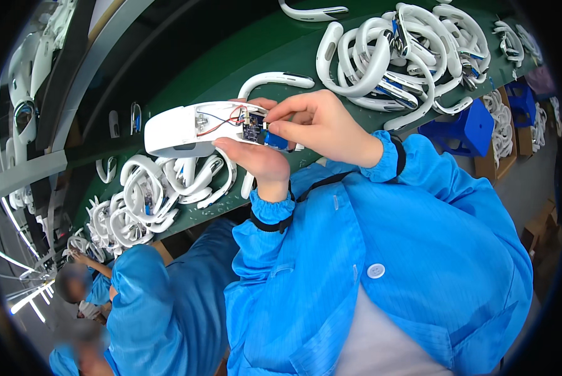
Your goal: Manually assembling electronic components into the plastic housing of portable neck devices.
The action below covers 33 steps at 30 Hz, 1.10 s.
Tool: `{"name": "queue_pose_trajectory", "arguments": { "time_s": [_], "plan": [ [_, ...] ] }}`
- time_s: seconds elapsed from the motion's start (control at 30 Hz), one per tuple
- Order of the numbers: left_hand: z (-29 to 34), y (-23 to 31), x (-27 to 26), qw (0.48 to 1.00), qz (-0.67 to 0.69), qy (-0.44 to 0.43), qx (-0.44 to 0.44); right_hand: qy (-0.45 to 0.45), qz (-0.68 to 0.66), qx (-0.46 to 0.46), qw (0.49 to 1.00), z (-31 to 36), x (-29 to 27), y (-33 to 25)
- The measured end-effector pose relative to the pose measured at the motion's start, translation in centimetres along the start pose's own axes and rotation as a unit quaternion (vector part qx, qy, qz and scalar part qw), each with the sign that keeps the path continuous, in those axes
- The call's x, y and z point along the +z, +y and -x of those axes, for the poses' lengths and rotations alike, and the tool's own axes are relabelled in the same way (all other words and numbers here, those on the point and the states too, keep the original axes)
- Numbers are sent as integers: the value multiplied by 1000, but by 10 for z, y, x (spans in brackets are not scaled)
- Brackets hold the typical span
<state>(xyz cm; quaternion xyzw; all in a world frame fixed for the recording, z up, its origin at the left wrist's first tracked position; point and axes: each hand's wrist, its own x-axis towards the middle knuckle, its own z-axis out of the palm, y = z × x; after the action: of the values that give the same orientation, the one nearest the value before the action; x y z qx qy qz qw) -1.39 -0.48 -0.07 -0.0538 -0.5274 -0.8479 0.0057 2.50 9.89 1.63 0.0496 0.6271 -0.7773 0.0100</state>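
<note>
My left hand (260, 163) holds an opened white curved neckband housing (171, 130) from beneath, its thumb along the near side and fingertips showing at the far side. Inside the housing sit a small dark circuit board (252, 128), thin red and dark wires (221, 125) and a small silvery part (201, 122). A blue block (275, 141) lies beside the board, close under my right fingers. With thumb and forefinger pinched together, my right hand (324, 128) works at the board's right end. Whatever is between those fingertips is too small to make out.
Piles of white curved neckbands (381, 69) cover the green bench (249, 66) at the far right, with another heap (146, 188) at the left. A single neckband (274, 78) lies behind my hands. Blue stools (462, 128) stand at the right. A co-worker's blue sleeve (143, 282) is at lower left.
</note>
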Motion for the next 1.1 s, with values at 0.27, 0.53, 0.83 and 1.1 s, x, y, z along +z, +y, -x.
{"name": "queue_pose_trajectory", "arguments": {
  "time_s": [0.27, 0.53, 0.83, 1.1],
  "plan": [
    [13, -6, -1, 994, -71, -64, 47, -25, -11, -13, 1000, -1, -10, 8],
    [12, -6, -6, 987, -19, -154, 34, -65, -33, 31, 997, -6, -22, 2],
    [14, -7, -2, 990, -24, -129, 52, -35, -37, -19, 999, -1, -18, 9],
    [11, -7, 1, 992, -78, -85, 51, -62, -65, 8, 996, -5, -23, 6]
  ]
}}
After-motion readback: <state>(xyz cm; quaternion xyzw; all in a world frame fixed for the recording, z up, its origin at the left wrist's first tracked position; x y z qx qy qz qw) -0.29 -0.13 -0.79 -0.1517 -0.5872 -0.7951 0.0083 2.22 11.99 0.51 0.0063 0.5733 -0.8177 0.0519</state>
